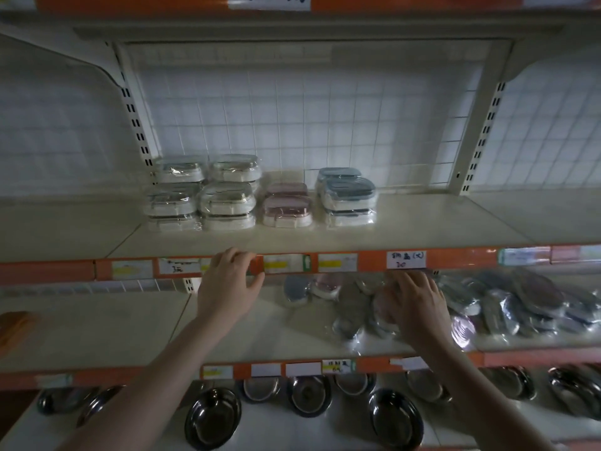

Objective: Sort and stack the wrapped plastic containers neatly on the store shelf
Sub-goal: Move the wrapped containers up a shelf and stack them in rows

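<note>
On the upper shelf [422, 229] stand neat stacks of wrapped plastic containers: white ones [201, 193] at the left, pink ones [286, 206] in the middle, blue ones [349, 193] to the right. A loose heap of wrapped containers [487, 304] lies on the middle shelf [260, 333]. My right hand [416, 304] reaches into the left end of that heap, fingers on a pinkish wrapped container [382, 312]; the grasp is hidden. My left hand [227, 281] hovers before the upper shelf's orange edge strip, fingers loosely spread and holding nothing.
Orange price strips [370, 260] with paper labels run along each shelf front. Several steel bowls [213, 416] sit on the bottom shelf. A white wire grid [292, 109] backs the upper shelf. An orange object [13, 323] lies at the far left of the middle shelf.
</note>
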{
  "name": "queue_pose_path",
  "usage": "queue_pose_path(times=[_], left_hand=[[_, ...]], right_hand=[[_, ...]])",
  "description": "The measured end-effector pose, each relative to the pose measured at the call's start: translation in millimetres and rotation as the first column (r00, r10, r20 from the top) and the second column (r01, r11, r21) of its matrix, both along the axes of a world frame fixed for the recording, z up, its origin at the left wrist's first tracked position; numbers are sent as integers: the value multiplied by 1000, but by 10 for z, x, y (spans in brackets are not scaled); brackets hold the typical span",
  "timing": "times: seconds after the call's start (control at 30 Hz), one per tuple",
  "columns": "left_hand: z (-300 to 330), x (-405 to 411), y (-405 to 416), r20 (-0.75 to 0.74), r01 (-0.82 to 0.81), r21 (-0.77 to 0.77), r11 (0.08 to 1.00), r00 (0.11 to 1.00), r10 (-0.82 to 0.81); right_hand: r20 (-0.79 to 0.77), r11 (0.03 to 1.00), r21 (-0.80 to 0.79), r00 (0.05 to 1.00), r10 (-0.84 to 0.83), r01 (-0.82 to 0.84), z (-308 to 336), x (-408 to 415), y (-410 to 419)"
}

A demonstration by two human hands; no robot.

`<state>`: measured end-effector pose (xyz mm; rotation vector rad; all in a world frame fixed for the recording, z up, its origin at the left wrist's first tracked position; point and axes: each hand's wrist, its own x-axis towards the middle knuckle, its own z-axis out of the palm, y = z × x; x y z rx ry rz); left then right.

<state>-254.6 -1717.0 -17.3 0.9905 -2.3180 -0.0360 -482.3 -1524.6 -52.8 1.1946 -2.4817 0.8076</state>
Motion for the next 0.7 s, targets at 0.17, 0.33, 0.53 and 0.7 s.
queue_pose_path(times=[0.17, 0.33, 0.53, 0.7], left_hand=[[-198, -384, 623, 22, -42, 73, 996, 999, 41], [-446, -757, 1260, 30, -70, 144, 987, 997, 67], [-678, -1031, 1593, 61, -49, 163, 985, 997, 40], [-858, -1211, 1592, 101, -42, 194, 980, 995, 22]], right_hand=[[19, 1000, -11, 1000, 18, -17, -179, -429, 626], [68, 997, 66, 997, 24, -29, -443, -872, 1120], [65, 994, 99, 997, 48, -55, -620, -1113, 1326], [45, 995, 82, 997, 57, -60, -743, -1203, 1250]])
